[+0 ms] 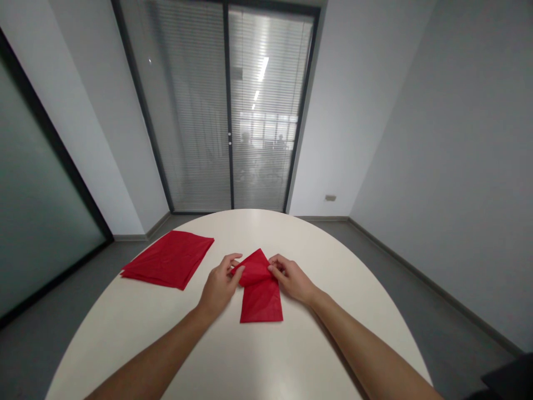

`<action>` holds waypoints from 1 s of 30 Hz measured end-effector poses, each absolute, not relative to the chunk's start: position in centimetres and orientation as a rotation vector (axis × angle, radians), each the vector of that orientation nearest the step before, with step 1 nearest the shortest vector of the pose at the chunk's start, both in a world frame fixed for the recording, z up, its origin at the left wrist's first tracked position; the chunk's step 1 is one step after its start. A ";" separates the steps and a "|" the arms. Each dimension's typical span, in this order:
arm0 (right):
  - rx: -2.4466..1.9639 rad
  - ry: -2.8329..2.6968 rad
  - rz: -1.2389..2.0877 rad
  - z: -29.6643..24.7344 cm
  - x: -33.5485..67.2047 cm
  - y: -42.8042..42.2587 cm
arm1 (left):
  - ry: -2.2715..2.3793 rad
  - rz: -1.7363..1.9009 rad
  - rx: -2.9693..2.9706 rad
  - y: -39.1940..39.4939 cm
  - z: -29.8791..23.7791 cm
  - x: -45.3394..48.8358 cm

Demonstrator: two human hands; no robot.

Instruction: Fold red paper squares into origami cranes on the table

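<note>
A partly folded red napkin [261,303] lies in front of me, its upper part a pointed triangle and its lower part a flat rectangle. Whether it is cloth or paper I cannot tell. At the left corner of the triangle, my left hand [220,283] pinches the edge between thumb and fingers. My right hand [291,278] pinches the opposite corner in the same way. Off to the left lies a flat stack of red napkins [169,260], spread as a diamond shape and apart from both hands.
The round cream table [333,333] has its curved edge beyond the napkins. Behind it stand a glass partition with blinds [191,111] and pale walls [458,139]. A dark object [508,378] shows at the lower right.
</note>
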State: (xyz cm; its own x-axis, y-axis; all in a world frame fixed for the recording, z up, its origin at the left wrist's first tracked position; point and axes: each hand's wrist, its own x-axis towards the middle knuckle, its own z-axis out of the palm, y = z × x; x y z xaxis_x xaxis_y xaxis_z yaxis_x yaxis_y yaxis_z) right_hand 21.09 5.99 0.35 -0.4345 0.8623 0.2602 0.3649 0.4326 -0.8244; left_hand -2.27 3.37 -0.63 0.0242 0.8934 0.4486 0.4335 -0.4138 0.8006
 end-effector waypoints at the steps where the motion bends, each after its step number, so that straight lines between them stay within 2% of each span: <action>1: -1.024 -1.979 0.926 0.3 21.1 6.1 | 1.321 1.387 1.817 3.5 -0.7 -2.2; 18: -0.966 -1.830 1.092 -0.1 21.0 6.4 | 1.266 1.321 1.486 4.4 -1.4 -2.6; 30: -0.967 -1.918 1.021 -0.2 21.4 6.6 | 1.284 1.340 1.507 3.9 -0.5 -2.6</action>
